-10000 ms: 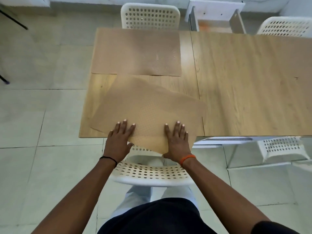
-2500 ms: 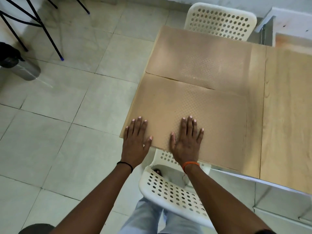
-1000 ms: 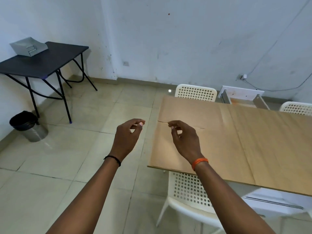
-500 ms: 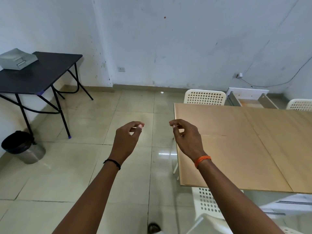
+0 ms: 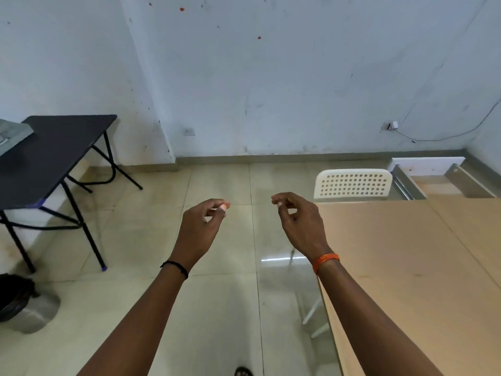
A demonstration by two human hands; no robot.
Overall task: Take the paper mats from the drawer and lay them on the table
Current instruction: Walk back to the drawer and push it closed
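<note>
Brown paper mats [image 5: 401, 267] lie flat on the left end of the wooden table [image 5: 479, 221], at the right of the view; the line between them does not show. Beyond the table's far edge stands the open drawer [image 5: 433, 183], white-fronted, with a brown bottom. My left hand [image 5: 202, 226] and my right hand [image 5: 301, 223] are raised in the air over the floor, left of the table. The fingers of both are loosely curled and hold nothing. Neither hand touches the mats.
A white perforated chair [image 5: 352, 183] stands at the table's far end. A black folding table [image 5: 48, 150] with a grey tray [image 5: 10, 131] is at the left, with a dark bin [image 5: 24, 302] on the tiled floor below it.
Both hands have lifted off the laid mat and hang in the air. My view has swung up and to the left, so the table has slid to the right edge.
</note>
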